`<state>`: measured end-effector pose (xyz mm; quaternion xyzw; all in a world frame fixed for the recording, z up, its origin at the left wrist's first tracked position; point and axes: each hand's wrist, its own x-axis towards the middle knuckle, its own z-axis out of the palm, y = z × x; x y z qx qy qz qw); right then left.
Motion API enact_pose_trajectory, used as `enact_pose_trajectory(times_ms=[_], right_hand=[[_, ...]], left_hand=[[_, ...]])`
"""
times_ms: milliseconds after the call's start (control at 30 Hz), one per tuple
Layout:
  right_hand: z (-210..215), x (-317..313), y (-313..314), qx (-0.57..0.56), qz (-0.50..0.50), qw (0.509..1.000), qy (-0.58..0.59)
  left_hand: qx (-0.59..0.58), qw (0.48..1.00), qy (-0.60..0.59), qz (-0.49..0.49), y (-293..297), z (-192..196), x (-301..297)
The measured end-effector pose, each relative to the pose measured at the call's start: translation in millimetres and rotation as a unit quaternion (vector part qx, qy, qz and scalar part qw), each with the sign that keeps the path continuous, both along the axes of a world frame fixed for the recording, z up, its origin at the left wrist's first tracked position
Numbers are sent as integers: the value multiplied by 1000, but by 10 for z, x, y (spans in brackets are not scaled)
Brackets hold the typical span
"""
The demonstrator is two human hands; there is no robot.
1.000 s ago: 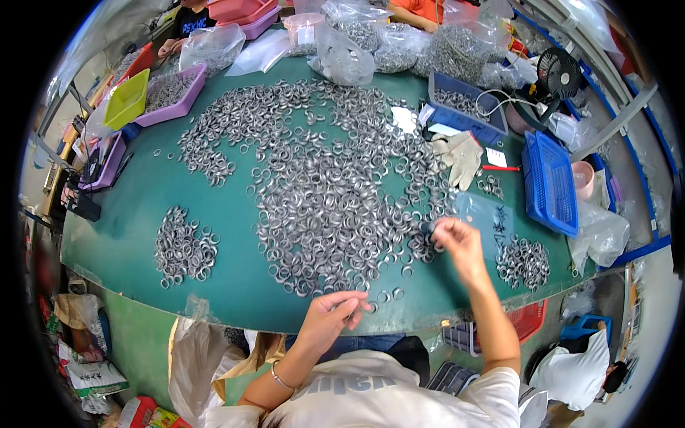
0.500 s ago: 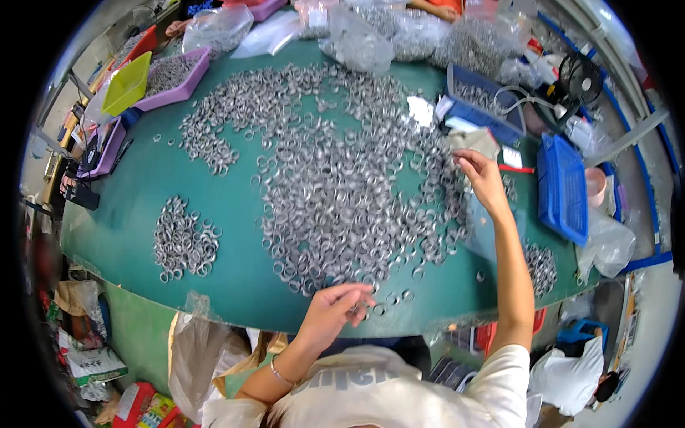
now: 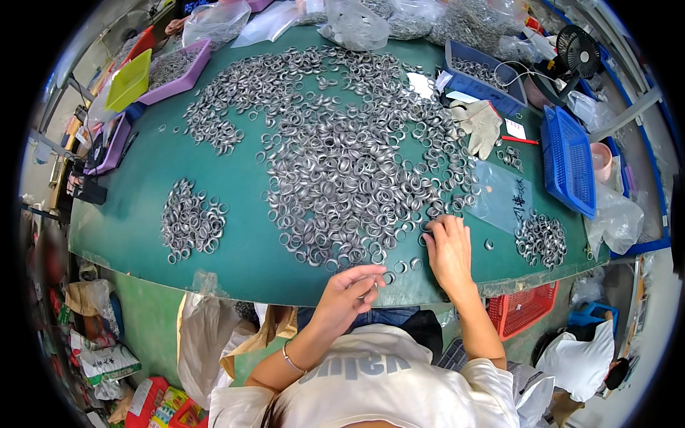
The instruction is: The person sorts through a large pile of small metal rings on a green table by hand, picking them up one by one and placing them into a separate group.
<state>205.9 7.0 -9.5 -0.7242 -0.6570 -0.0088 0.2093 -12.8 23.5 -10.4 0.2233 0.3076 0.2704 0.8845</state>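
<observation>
The small ring pile [image 3: 191, 221] lies well left of both hands on the green table [image 3: 235, 250]. The left hand [image 3: 349, 289] hovers at the near table edge, fingers [image 3: 371, 274] pinched on something too small to tell. Just beyond them spreads the big heap of metal rings [image 3: 349, 171], flat, its long axis running away from the person. The right hand [image 3: 448, 246] rests palm-down at the heap's edge, fingers [image 3: 435, 227] loosely spread on loose rings. Right of it sits another ring cluster [image 3: 541, 239].

Both forearms came up from the lower edge, bent at the elbows, the left hand [image 3: 349, 291] curled with fingertips pinched together, the right hand [image 3: 448, 248] lying palm down, fingers stretched forward and slightly spread.
</observation>
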Motion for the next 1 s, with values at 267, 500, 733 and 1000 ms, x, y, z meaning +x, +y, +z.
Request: enact_pose_trajectory(times_ms=[267, 500, 733, 1000], right_hand=[[-19, 23, -53, 11, 4, 1000, 16], [33, -263, 43, 53, 62, 995, 60], [-35, -225, 59, 43, 33, 996, 71], [65, 1095, -488, 171, -328, 928, 51]], left_hand=[[21, 1000, -13, 11, -131, -41, -23], [28, 999, 27, 15, -192, 0, 41], [33, 999, 26, 15, -191, -8, -54], [14, 999, 34, 28, -202, 12, -13]])
